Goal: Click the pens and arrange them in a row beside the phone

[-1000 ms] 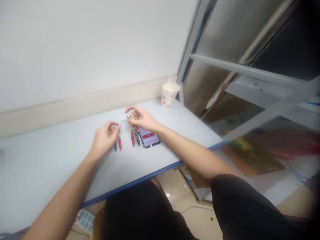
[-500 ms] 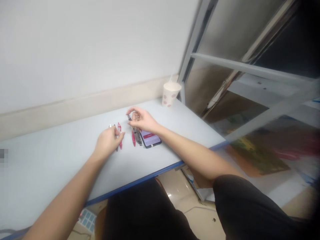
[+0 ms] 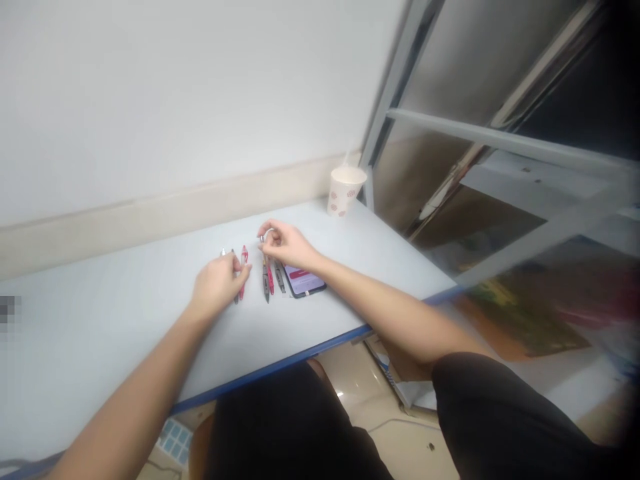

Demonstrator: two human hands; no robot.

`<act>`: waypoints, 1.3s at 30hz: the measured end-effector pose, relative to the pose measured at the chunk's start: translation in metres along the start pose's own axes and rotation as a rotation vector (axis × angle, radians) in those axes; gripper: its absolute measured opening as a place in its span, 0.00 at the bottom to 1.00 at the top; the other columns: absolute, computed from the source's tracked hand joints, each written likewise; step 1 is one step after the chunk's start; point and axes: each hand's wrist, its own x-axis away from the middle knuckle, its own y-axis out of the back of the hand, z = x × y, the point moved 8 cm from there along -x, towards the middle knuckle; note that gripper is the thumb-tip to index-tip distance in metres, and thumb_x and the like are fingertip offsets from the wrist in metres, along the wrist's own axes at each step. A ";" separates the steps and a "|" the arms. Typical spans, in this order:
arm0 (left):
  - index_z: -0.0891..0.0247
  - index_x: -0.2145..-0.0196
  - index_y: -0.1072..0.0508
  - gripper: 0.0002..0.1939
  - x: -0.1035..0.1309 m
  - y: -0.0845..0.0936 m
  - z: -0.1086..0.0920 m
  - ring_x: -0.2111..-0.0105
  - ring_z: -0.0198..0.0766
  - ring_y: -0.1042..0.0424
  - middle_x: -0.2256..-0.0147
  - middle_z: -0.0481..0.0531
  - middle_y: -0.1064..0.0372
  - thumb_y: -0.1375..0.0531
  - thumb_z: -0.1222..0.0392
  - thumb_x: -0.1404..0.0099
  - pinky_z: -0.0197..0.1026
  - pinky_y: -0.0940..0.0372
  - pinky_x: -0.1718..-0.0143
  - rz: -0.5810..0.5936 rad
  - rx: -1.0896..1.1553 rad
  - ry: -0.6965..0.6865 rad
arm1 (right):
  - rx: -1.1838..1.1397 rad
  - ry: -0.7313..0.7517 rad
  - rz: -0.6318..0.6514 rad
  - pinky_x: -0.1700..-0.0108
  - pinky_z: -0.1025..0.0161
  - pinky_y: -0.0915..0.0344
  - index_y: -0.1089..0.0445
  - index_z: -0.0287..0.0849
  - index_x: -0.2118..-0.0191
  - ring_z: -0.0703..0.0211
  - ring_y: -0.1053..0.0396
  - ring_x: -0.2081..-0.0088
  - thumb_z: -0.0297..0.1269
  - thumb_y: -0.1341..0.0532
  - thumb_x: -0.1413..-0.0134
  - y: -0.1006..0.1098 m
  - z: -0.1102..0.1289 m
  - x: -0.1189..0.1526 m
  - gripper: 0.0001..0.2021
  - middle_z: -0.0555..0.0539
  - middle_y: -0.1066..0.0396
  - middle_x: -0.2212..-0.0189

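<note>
My right hand [image 3: 284, 244] pinches the upper end of a dark pen [image 3: 266, 283], whose tip points toward the table's front edge. Just right of that pen lie a red pen [image 3: 271, 279] and another dark pen [image 3: 280, 277], their upper parts hidden by my hand. My left hand [image 3: 219, 277] rests on the table, fingers bent together over a dark pen [image 3: 236, 299] that is mostly covered; whether it is gripped is unclear. Beside my left fingertips lies a second red pen [image 3: 245, 257]. A phone [image 3: 306, 285] with a lit screen lies partly under my right wrist.
A paper cup [image 3: 345, 192] with a straw stands at the back right of the white table [image 3: 120, 300]. A wall runs along the back edge. On the right a metal frame [image 3: 480, 133] rises past the table. My legs are below the blue front edge.
The dark pen in my right hand has moved left, away from the dark pen near the phone, and now lies left of the red pen. My left hand has stayed nearly still.
</note>
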 end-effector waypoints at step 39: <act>0.57 0.69 0.33 0.10 -0.001 0.002 0.006 0.69 0.47 0.26 0.72 0.52 0.25 0.42 0.51 0.32 0.44 0.39 0.63 -0.027 0.110 -0.008 | -0.274 0.000 -0.047 0.72 0.65 0.31 0.36 0.44 0.59 0.64 0.31 0.77 0.45 0.29 0.45 0.007 -0.018 -0.012 0.18 0.56 0.28 0.75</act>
